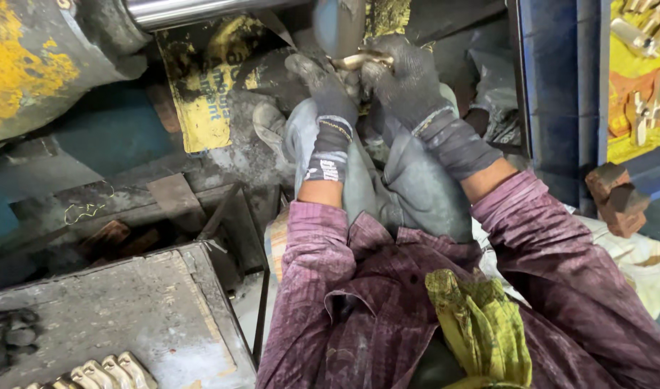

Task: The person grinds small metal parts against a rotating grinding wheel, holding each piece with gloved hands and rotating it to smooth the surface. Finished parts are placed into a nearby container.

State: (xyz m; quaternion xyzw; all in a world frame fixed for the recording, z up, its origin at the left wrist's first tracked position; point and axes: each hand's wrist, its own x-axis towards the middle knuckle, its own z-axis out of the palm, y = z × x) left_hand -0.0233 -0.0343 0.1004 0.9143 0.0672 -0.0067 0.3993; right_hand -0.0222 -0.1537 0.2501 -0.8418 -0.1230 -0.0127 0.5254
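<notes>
Both my hands wear dark knit gloves and meet at the top centre of the head view. My right hand [409, 83] is closed over a small curved brass piece [359, 59], just under a grey metal post [339, 25]. Right beside it, my left hand [328, 90] has its fingers curled against the same brass piece from the left. My knees in grey trousers [409, 184] sit directly below the hands. My purple sleeves and a yellow-green cloth [481, 328] fill the lower centre.
A yellow-painted cylinder [34, 65] with a shiny steel rod [179, 11] lies top left. A grimy metal block [121, 317] sits bottom left with several brass parts [103, 374] on its edge. A blue frame [557, 94], more brass parts [647, 36] and a brick [618, 198] stand right.
</notes>
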